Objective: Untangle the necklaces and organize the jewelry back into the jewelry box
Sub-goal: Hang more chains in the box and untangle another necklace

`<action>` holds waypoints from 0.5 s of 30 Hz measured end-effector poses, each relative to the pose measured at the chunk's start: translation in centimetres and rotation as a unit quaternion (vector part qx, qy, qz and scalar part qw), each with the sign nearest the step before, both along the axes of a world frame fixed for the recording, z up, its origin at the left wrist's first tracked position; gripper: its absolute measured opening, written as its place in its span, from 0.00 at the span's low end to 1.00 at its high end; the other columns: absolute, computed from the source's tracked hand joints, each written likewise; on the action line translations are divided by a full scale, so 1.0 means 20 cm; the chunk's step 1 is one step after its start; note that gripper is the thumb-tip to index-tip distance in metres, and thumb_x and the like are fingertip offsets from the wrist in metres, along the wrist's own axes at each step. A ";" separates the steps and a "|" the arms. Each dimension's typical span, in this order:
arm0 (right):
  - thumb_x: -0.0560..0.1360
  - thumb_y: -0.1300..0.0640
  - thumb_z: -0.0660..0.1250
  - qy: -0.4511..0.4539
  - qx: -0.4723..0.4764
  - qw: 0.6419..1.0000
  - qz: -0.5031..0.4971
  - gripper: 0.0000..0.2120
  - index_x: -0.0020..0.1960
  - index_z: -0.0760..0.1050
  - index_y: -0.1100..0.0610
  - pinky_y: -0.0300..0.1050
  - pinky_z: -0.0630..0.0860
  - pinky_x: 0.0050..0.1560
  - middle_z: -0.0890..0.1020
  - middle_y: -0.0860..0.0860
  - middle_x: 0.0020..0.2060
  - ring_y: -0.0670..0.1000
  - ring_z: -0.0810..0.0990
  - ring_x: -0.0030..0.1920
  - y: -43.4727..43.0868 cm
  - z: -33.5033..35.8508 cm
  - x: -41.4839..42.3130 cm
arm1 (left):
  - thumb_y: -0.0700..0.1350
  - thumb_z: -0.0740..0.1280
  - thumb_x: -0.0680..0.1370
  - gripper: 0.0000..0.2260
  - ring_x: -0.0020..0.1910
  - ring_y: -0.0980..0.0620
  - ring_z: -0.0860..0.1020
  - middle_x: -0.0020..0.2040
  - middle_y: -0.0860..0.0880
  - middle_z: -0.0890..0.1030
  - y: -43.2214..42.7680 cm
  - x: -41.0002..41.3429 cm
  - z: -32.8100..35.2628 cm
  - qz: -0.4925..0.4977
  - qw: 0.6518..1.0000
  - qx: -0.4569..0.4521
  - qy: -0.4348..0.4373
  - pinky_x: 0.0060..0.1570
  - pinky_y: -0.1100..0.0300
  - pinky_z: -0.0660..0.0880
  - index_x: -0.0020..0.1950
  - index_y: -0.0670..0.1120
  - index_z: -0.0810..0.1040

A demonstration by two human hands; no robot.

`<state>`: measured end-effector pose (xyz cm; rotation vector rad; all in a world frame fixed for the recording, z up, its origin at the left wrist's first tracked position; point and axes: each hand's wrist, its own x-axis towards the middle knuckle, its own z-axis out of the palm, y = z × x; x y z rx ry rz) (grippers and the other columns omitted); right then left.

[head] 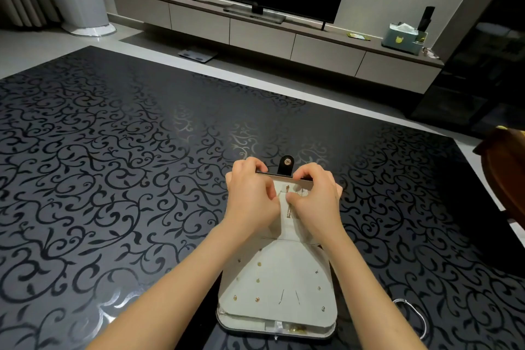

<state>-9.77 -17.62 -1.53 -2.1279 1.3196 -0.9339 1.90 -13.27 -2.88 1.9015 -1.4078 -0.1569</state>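
An open jewelry box (277, 312) with a pale lining lies on the dark patterned table (113, 179) near its front edge. Its near panel carries several small gold earrings (257, 299). The upright lid (287, 224) has a black snap tab (286, 165) on top and thin gold necklaces (289, 209) hanging inside. My left hand (251, 193) grips the lid's upper left edge. My right hand (314, 197) holds the upper right edge, its fingertips curled at the necklace hooks. My hands hide much of the lid.
A thin silver chain loop (413, 314) lies on the table right of the box. A brown wooden chair (505, 173) stands at the right edge. Beyond the table are a TV console (255, 28), a television and a tissue box (403, 38).
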 end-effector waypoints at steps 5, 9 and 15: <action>0.67 0.64 0.69 0.004 0.016 1.000 0.023 0.16 0.46 0.72 0.45 0.19 0.48 0.51 0.77 0.38 0.47 0.41 0.70 0.52 -0.02 0.01 -0.03 | 0.40 0.71 0.68 0.06 0.59 0.50 0.64 0.54 0.51 0.70 0.01 0.02 0.00 -0.020 1.000 0.009 -0.016 0.48 0.62 0.51 0.32 0.42 0.79; 0.69 0.62 0.70 0.005 -0.001 1.000 0.014 0.12 0.45 0.73 0.47 0.22 0.49 0.53 0.78 0.39 0.45 0.41 0.70 0.50 0.00 0.01 -0.02 | 0.42 0.72 0.68 0.04 0.61 0.51 0.63 0.56 0.50 0.70 0.03 0.01 0.00 -0.035 0.999 0.003 -0.015 0.50 0.62 0.50 0.33 0.43 0.80; 0.68 0.62 0.71 0.008 0.001 0.999 0.054 0.15 0.46 0.73 0.44 0.35 0.57 0.59 0.77 0.38 0.46 0.35 0.68 0.49 -0.01 0.07 -0.05 | 0.40 0.72 0.66 0.11 0.57 0.55 0.62 0.53 0.54 0.68 0.06 0.04 0.07 -0.071 0.997 -0.012 0.029 0.53 0.61 0.54 0.39 0.50 0.71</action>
